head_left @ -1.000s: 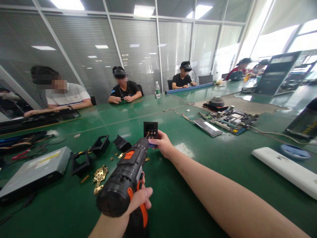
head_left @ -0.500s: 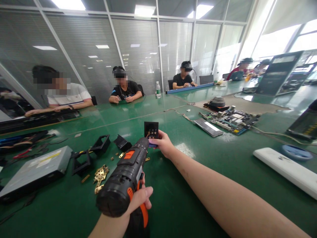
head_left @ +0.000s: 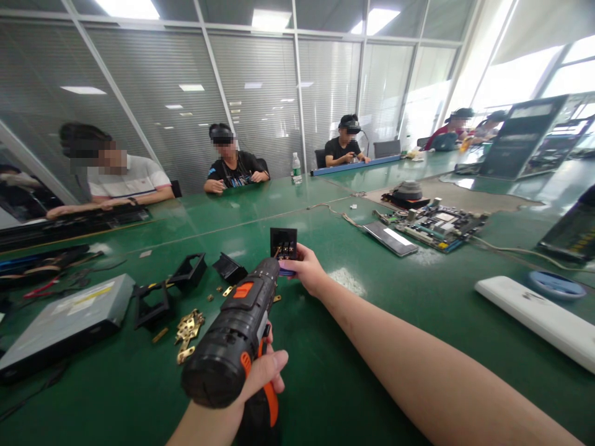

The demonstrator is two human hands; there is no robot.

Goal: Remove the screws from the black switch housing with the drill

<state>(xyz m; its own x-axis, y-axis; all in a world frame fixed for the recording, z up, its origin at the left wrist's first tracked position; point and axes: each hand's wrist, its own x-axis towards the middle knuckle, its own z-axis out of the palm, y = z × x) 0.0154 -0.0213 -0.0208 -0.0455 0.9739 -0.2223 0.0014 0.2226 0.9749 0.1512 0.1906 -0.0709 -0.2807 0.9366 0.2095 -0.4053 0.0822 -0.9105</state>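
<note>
A black and orange power drill point(head_left: 237, 328) is gripped by my left hand point(head_left: 267, 371), its chuck pointing forward. The bit meets a small black plastic part point(head_left: 284, 240) with metal contacts inside. My right hand point(head_left: 307, 267) is closed around the right side and bottom of that part, holding it upright just above the table. Left of the drill lie a heap of brass pieces point(head_left: 188, 328), two black square frames point(head_left: 188, 271) and another black plastic part point(head_left: 229, 268). The drill hides some of the table beneath it.
A silver disc drive point(head_left: 74, 316) lies at the left. On the right are a circuit board point(head_left: 441, 224), a flat dark module point(head_left: 390, 239), a white bar point(head_left: 534, 319) and a blue ring point(head_left: 556, 285). Several people sit across the green table point(head_left: 223, 217), near a bottle point(head_left: 296, 168).
Both my hands, the drill and the black part have hardly moved. Across the table, the hands of the person in black at centre left have moved farther apart.
</note>
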